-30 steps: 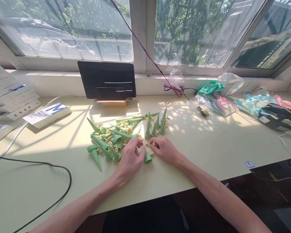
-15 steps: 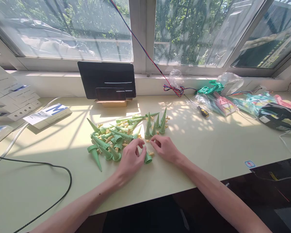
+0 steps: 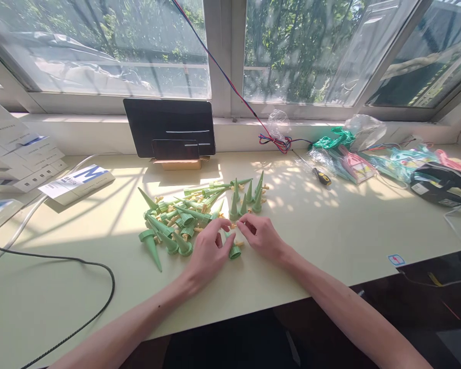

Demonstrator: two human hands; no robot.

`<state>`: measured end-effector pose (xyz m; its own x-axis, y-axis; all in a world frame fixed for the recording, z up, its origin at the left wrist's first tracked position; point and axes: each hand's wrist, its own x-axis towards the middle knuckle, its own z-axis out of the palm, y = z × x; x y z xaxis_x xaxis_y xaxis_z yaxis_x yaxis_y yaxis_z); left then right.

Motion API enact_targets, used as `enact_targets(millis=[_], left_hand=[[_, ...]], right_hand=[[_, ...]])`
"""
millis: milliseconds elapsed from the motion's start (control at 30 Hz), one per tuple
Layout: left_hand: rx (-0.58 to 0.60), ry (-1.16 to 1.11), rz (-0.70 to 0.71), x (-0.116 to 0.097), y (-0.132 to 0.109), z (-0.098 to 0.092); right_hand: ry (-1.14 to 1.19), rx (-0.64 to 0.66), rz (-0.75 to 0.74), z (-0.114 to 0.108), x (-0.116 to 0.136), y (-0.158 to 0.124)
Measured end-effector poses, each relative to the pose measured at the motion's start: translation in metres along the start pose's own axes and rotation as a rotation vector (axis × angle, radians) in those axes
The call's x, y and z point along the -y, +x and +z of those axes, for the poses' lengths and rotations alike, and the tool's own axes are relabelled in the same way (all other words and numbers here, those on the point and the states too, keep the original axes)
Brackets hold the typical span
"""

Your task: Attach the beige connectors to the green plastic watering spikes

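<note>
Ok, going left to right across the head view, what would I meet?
Stack of white boxes, box marked M, pile of green spikes, left hand, right hand, screwdriver, black case.

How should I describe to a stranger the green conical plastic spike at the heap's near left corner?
On the pale yellow table, find the heap of green conical plastic spikes beside the left hand. The wanted spike lies at its near left corner. Its tip points toward the table's front edge; its nearest neighbours point away.
</note>
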<state>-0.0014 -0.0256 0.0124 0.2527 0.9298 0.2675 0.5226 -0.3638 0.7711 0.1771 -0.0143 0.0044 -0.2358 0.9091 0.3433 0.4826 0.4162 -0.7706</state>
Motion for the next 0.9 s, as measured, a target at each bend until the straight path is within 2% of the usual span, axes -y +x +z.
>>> enact_targets(millis=[300, 467, 600, 800, 900], left_hand=[[0.026, 0.013, 0.073, 0.008, 0.004, 0.002], [0.004, 0.017, 0.066, 0.007, 0.004, 0.002], [-0.031, 0.002, 0.020, 0.002, 0.004, 0.000], [-0.043, -0.103, -0.066, -0.002, 0.005, -0.003], [-0.029, -0.148, -0.120, -0.002, 0.006, -0.004]], right_hand=[[0.010, -0.001, -0.014, 0.002, -0.001, 0.000], [0.000, -0.124, 0.010, 0.002, -0.004, 0.003], [-0.025, -0.160, 0.029, 0.000, -0.006, 0.004], [0.083, -0.060, 0.056, -0.001, -0.004, 0.002], [0.064, -0.033, 0.048, 0.000, -0.005, 0.002]])
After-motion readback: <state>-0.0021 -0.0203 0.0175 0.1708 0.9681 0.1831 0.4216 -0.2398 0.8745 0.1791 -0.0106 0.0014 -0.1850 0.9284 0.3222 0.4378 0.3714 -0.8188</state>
